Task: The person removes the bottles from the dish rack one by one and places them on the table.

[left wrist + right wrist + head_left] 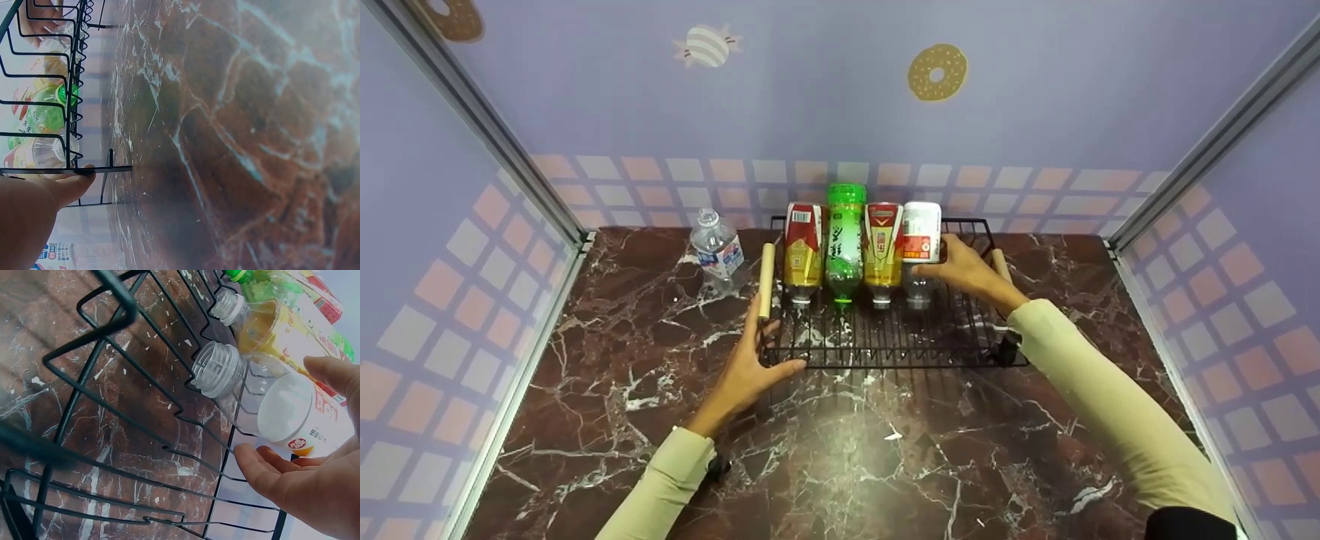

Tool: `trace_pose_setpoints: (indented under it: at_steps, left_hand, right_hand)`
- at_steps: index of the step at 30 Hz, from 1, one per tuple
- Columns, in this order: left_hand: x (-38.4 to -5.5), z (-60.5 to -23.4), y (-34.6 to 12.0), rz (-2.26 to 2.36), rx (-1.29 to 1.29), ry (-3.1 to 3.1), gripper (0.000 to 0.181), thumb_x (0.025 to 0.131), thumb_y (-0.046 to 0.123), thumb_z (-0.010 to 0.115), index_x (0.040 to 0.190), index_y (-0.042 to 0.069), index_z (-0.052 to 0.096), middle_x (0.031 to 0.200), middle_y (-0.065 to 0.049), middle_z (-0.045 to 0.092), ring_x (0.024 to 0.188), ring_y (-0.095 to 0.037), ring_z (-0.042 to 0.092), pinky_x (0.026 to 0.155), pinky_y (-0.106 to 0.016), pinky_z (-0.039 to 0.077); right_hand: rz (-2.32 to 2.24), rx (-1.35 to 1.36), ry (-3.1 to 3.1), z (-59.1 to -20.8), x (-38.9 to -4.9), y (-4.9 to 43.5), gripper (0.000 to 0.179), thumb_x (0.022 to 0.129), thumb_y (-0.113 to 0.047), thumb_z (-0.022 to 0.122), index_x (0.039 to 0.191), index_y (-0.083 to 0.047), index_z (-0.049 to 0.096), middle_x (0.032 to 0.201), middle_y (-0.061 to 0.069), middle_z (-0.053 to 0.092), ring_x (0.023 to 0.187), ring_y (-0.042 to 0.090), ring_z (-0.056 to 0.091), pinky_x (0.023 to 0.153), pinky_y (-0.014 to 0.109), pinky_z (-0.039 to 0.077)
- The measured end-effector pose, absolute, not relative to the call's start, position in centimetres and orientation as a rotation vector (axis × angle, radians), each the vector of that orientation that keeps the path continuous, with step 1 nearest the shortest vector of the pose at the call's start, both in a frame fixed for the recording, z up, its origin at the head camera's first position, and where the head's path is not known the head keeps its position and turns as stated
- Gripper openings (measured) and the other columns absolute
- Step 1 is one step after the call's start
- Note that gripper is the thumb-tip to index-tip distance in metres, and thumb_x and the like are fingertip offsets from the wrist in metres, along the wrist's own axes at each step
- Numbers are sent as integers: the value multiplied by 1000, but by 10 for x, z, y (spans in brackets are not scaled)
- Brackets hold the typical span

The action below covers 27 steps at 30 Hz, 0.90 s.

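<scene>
A black wire rack (877, 358) with pale wooden handles holds a row of bottles, mouths down. From left stand a red-and-yellow-labelled bottle (804, 247), a green bottle (846, 247) with a green cap, another red-and-yellow-labelled bottle (883, 244) and a clear bottle (922, 232) with a white-and-red label. My right hand (971, 271) holds this last bottle; its thumb and fingers lie around the label in the right wrist view. My left hand (750, 360) grips the rack's near left corner, thumb (76, 183) against the wire.
An upright clear plastic bottle (720, 247) with a blue-and-white label stands left of the rack. Brown marbled tabletop (855, 450) lies under everything. Lilac walls with checked bands (877, 174) enclose the back and both sides.
</scene>
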<state>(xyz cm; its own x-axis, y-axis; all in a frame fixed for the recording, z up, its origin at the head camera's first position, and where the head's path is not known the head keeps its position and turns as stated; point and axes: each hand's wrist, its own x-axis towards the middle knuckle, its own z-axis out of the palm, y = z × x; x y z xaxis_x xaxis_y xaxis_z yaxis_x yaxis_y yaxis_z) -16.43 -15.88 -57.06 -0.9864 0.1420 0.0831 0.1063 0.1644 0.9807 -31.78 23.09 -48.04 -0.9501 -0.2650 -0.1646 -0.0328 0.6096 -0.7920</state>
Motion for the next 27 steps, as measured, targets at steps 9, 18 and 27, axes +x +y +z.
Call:
trace_pose_setpoints:
  at_steps: [9,18,27]
  left_hand:
    - [-164,-570,-159,2023,276,2351,139,83,20,99,179,26,0,170,-38,33,156,-47,43,125,-64,41]
    - [-165,-571,-158,1997,283,2386,138,83,23,99,179,26,0,168,-37,38,154,-48,45,124,-66,40]
    - [-164,-573,-160,2012,260,2373,137,83,20,99,179,30,2,169,-36,37,155,-46,45,124,-65,42]
  right_hand:
    - [-1364,-285,2493,-481,-321,226,68,97,-17,84,148,9,46,141,29,60,127,41,61,117,54,49]
    - [-1407,-288,2502,-483,-321,226,61,96,-11,84,144,7,52,136,25,65,116,32,65,105,45,55]
    - [-1370,-296,2558,-482,-318,233,61,95,-9,84,142,10,52,133,28,66,116,35,65,108,48,54]
